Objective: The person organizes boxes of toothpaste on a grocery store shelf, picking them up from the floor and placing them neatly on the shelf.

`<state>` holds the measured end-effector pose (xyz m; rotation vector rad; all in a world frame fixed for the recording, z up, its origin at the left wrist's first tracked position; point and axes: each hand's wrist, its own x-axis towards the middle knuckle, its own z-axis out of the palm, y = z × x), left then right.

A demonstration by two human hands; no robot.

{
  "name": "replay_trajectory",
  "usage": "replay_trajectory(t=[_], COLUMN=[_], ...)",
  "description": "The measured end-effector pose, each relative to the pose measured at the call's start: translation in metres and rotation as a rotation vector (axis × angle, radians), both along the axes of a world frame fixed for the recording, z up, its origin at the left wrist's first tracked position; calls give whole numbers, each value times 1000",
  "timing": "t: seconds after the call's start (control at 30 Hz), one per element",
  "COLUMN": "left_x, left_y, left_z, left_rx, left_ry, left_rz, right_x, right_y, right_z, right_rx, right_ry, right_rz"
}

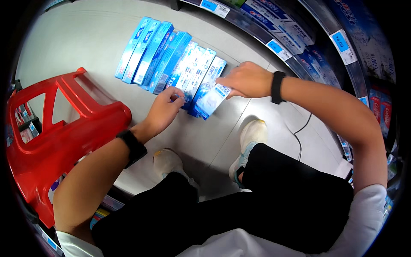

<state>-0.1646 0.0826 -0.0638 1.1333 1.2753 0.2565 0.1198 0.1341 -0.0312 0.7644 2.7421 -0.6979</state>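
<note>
A row of blue and white toothpaste boxes (160,54) stands side by side on the tiled floor in front of me. My right hand (245,80) grips the upper end of a white and blue toothpaste box (213,99), tilted at the row's right end against a similar box (213,72). My left hand (168,104) is at the near edge of the row, fingers curled near the lower ends of the boxes; whether it grips one cannot be told. Both wrists wear black bands.
A red plastic stool (74,119) lies at the left. Shelves with price tags (279,49) and more toothpaste boxes (279,19) run along the upper right. A thin black cable (298,138) crosses the floor right of my shoes (252,135). More shelving is at the lower left.
</note>
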Motion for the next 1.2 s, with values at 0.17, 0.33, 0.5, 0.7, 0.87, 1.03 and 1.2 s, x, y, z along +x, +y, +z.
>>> replay_trajectory(t=[0.17,0.33,0.5,0.7,0.87,1.03,1.2], left_x=[7,15,21,22,20,28,29], left_y=[4,3,6,7,3,6,8], left_z=[13,20,21,24,27,36,35], left_rx=[-131,-127,-101,-129,-162,-378,-396], left_ry=[-74,-141,-135,-105,-127,-302,-357], left_rz=[-65,-155,-174,-161,-198,-57,-51], right_x=[9,11,14,19,16,20,18], right_y=[-14,-21,-26,-31,-33,-34,-37], right_z=[11,17,21,19,16,10,15], right_rx=[-794,-1382,-1489,-1631,-1621,-1583,-1530], right_ry=[311,550,713,795,805,755,724], right_rz=[-704,-1093,-1224,-1178,-1241,-1048,-1077])
